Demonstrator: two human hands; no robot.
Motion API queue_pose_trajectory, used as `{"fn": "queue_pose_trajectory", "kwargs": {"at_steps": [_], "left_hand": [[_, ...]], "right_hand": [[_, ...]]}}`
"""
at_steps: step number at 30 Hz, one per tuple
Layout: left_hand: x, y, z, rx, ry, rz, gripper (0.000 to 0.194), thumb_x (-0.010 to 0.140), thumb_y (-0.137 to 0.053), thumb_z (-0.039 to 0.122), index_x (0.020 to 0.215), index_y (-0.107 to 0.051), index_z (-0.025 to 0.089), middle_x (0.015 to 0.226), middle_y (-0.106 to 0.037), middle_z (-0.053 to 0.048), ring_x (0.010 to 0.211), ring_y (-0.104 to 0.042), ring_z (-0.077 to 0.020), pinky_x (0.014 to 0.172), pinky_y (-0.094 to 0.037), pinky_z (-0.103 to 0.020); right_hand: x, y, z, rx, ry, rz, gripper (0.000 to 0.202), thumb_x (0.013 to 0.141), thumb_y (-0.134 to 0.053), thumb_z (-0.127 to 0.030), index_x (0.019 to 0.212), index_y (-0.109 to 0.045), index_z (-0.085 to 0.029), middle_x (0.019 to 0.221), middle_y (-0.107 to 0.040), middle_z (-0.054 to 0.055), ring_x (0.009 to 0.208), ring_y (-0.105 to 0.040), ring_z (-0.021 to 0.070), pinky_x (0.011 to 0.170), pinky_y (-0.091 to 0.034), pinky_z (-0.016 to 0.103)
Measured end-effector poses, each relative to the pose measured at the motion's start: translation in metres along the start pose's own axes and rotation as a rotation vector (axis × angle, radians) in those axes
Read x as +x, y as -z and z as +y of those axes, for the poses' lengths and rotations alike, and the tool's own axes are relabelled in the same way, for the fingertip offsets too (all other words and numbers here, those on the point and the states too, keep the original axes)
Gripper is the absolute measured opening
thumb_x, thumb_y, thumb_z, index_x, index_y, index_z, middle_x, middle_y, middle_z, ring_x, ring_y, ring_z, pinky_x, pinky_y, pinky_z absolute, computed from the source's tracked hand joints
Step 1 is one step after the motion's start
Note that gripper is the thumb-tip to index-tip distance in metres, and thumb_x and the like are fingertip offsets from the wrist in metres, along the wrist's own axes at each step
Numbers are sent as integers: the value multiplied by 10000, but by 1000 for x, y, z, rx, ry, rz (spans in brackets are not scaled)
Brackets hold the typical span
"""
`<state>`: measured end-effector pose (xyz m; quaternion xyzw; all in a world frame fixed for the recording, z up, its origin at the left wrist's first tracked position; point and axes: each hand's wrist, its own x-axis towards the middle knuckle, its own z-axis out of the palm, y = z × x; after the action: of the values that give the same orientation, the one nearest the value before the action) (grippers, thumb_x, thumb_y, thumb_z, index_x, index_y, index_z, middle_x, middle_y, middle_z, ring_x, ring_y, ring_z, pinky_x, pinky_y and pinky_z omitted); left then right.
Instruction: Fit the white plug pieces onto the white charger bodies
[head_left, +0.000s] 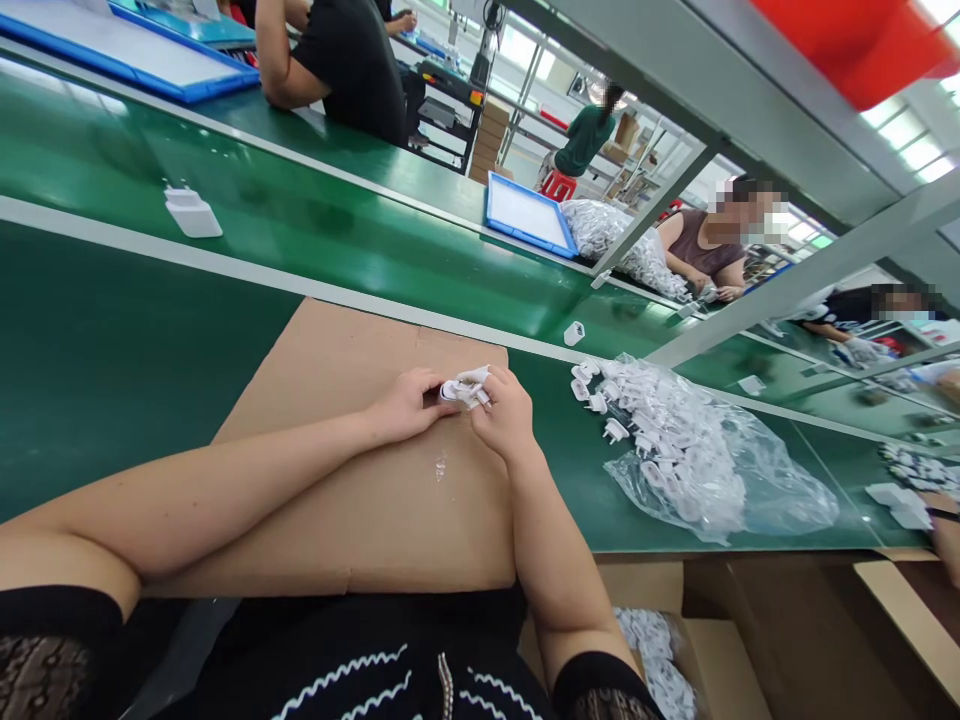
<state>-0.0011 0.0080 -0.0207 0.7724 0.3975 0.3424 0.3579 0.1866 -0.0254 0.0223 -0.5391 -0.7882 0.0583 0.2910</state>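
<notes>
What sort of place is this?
Likely a factory assembly line: a green conveyor belt carries white plug adapters, a clear bag spills more onto the bench, and several people sit working alongside.

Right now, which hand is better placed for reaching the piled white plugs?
Right, I'd say: the right hand is nearer the white plugs, while the left hand would likely have to reach past it. Both hold a small white piece.

Green worktable [112, 330], brown cardboard sheet [360, 500], clear plastic bag [780, 485] with white plugs [667, 430], some loose beside it
</notes>
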Motion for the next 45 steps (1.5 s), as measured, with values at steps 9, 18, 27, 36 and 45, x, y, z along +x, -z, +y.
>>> {"fn": "queue_pose_trajectory", "kwargs": {"at_steps": [9,18,27,36,45], "left_hand": [[1,-1,-1,-20,-21,2,311,815,-671,459,955,-718,185,901,-680,-63,860,-613,-238,803,-480,-368],[-1,-2,-4,21,-70,34,272,831,-676,438,924,-702,184,875,-673,-57,829,-622,-225,770,-488,-352],[-9,-4,5,578,-244,63,388,989,-471,391,1215,-601,103,1038,-679,-162,945,-651,-296,740,-506,-387],[9,6,0,171,-15,-5,388,886,-549,515,1042,-682,186,921,-719,-71,800,-651,-227,729,-517,-330],[119,60,-20,515,312,200,543,820,-466,594,1103,-660,173,1102,-711,-172,1020,-648,-380,787,-492,-441]], "right_hand": [[1,2,-6,-83,24,5,384,733,-534,-68,1041,-695,-231,969,-698,24,872,-548,210,697,-415,299],[4,5,-16,-205,-8,-93,335,737,-546,-79,1002,-683,-231,971,-695,29,901,-538,220,651,-379,306],[8,2,-21,-151,-173,-118,282,691,-542,-58,876,-670,-228,900,-644,29,876,-546,207,601,-360,282],[3,-17,10,822,-566,90,385,761,-674,-388,1094,-673,-195,894,-689,39,748,-617,158,676,-513,276],[5,-30,29,831,-733,98,560,549,-700,-67,1089,-617,-193,826,-653,-16,631,-577,111,564,-468,219]]}}
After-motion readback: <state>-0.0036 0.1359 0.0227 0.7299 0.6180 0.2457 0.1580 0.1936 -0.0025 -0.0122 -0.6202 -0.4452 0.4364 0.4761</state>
